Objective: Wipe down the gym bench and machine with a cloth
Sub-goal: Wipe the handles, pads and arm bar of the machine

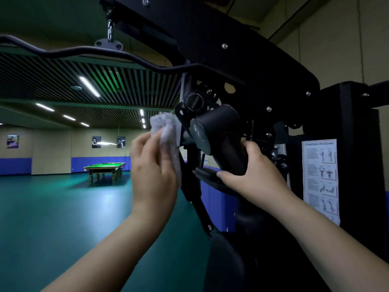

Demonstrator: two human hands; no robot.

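The black gym machine (242, 60) fills the upper and right part of the view. A black padded roller (219, 127) juts out from it at chest height. My right hand (250, 171) grips the roller's lower part from below. My left hand (153, 167) holds a white cloth (166, 127) bunched in its fingers and presses it against the machine's frame just left of the roller, below a round adjustment knob (192, 102). A black padded seat (229, 258) shows at the bottom, mostly dark.
A curved black pull bar (63, 50) hangs on a chain across the upper left. An instruction sheet (320, 178) is stuck on the machine's right column. A green snooker table (105, 168) stands far back on the green floor (52, 218).
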